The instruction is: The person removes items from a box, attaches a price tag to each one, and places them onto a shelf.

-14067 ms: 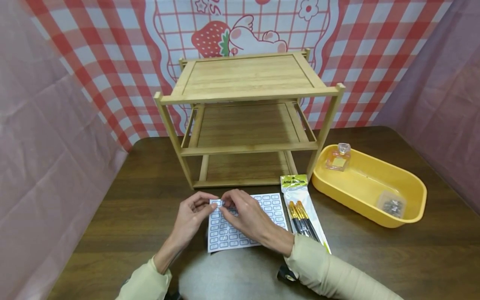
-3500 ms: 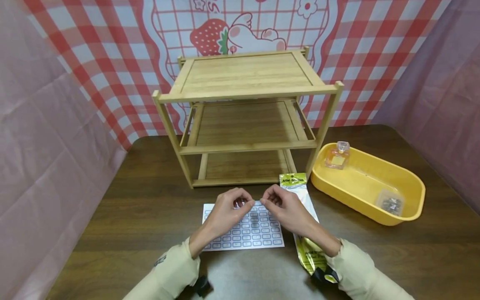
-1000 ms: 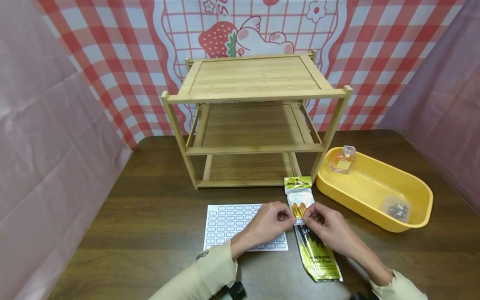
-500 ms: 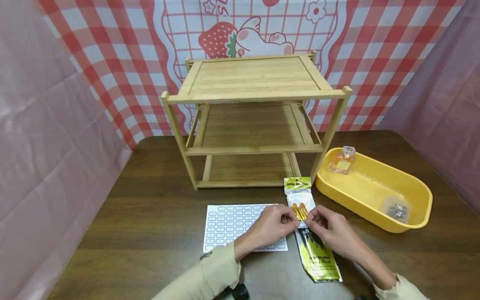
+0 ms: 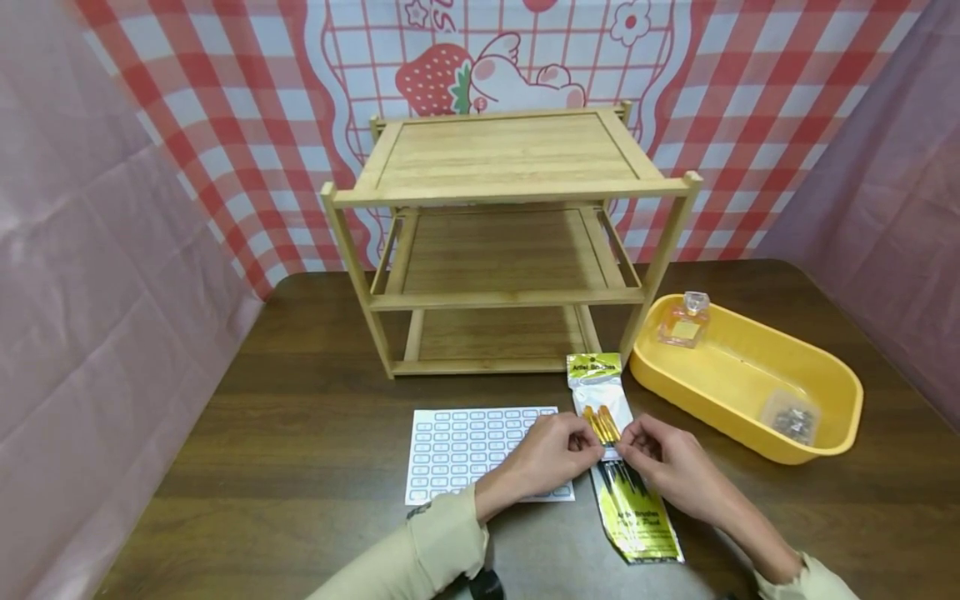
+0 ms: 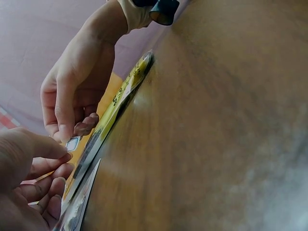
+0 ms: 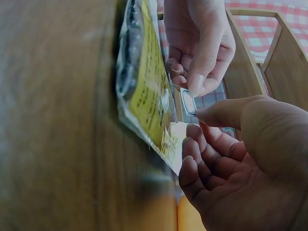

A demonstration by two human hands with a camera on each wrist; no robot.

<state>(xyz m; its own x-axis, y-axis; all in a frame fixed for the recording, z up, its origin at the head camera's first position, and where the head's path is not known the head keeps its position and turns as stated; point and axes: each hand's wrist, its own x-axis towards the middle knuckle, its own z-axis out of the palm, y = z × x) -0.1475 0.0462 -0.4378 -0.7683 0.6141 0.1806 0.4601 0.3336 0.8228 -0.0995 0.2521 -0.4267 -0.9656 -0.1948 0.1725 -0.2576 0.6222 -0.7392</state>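
A small white label sticker with a blue frame (image 7: 188, 102) is stretched between both hands, just over the artist brushes packet (image 5: 641, 521). My left hand (image 5: 547, 454) pinches one end between thumb and forefinger. The other end is pinched by my right hand (image 5: 671, 462) in the same way. In the head view the packet lies lengthwise on the table, with gold brush ferrules showing in its clear middle. Whether the sticker touches the packet I cannot tell. Partly under my left forearm lies the sheet of label stickers (image 5: 450, 450).
Behind the hands stands a three-tier wooden shelf (image 5: 510, 298). To the right, a yellow basin (image 5: 738, 417) holds a perfume bottle (image 5: 684, 323) and a small clear box of metal bits (image 5: 792, 419). Checked cloth hangs behind.
Both hands have moved from the sticker sheet rightward to the packet with a sticker between them. Over the last second they shift slightly down along the packet. The sheet was straightened earlier.
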